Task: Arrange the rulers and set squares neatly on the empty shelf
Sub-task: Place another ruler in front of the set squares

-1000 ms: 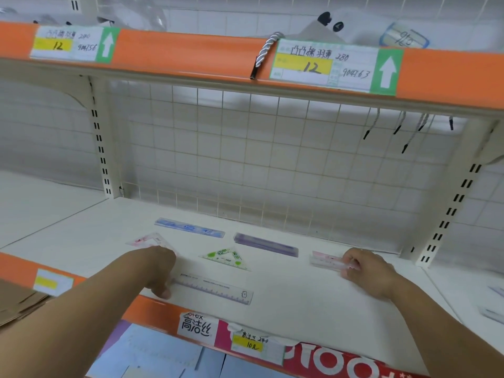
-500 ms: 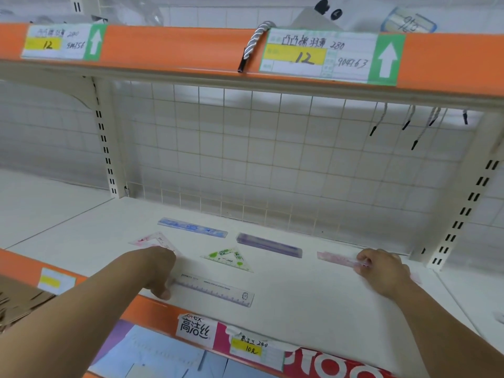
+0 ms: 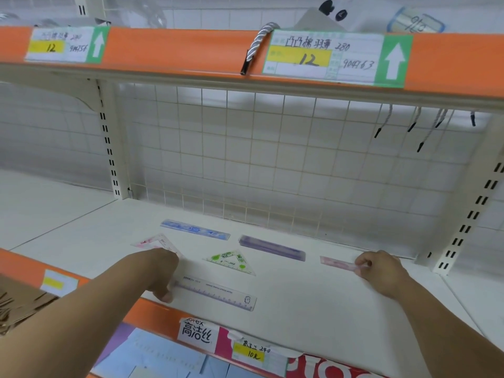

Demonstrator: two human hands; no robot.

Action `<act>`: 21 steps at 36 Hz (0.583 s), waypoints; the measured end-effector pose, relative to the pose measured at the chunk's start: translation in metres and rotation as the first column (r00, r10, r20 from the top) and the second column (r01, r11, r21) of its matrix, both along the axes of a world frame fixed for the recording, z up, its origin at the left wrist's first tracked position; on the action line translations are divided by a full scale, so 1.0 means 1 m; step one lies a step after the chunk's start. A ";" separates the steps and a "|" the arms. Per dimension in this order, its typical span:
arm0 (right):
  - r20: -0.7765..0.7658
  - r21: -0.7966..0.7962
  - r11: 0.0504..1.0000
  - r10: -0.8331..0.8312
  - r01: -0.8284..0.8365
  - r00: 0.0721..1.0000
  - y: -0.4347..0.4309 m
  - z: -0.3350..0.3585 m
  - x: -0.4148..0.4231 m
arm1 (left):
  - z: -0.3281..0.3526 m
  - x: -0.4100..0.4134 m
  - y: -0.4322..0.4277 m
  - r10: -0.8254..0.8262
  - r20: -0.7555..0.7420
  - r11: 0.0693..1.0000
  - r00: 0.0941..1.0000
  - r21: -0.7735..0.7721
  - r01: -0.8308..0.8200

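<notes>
On the white shelf (image 3: pixel 313 301) lie a blue ruler (image 3: pixel 195 229) and a purple ruler (image 3: pixel 272 247) in a back row. A pink set square (image 3: pixel 152 241) and a green set square (image 3: pixel 231 261) lie in front of them. A clear ruler with purple marks (image 3: pixel 218 294) lies near the front edge. My left hand (image 3: pixel 161 271) rests knuckles-down on the left end of that clear ruler. My right hand (image 3: pixel 381 268) pinches the right end of a pink ruler (image 3: pixel 338 263), which lies flat at the right.
A wire grid back panel (image 3: pixel 272 165) closes the rear. Slotted uprights stand at the left (image 3: pixel 109 148) and right (image 3: pixel 469 219). The orange upper shelf edge (image 3: pixel 177 50) with price labels hangs overhead. Dark-tipped cords (image 3: pixel 420 132) dangle at the upper right. Cardboard (image 3: pixel 19 304) lies at the lower left.
My right hand has slid the pink ruler to the right and a little farther back, in line with the purple ruler. My left hand has stayed on the clear ruler.
</notes>
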State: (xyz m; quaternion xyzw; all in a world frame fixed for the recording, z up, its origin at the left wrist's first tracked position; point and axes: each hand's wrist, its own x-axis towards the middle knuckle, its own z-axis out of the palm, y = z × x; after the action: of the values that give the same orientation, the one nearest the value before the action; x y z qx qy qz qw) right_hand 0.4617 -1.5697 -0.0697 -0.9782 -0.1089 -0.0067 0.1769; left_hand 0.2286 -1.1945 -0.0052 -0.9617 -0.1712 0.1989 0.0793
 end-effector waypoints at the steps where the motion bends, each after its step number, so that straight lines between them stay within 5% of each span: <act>1: 0.002 -0.011 1.000 -0.003 0.003 1.000 0.001 0.000 0.000 | -0.003 0.001 0.003 -0.003 -0.004 1.000 1.000 0.016 0.003; 21: -0.011 -0.044 0.997 0.063 -0.064 0.998 0.010 -0.001 0.000 | -0.003 0.004 0.004 -0.014 0.002 1.000 1.000 -0.014 0.014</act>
State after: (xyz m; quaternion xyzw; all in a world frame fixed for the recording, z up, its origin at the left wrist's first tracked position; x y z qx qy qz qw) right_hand 0.4613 -1.5595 -0.0709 -0.9779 -0.1392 0.0063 0.1559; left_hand 0.2326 -1.1907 -0.0080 -0.9636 -0.1632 0.1987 0.0735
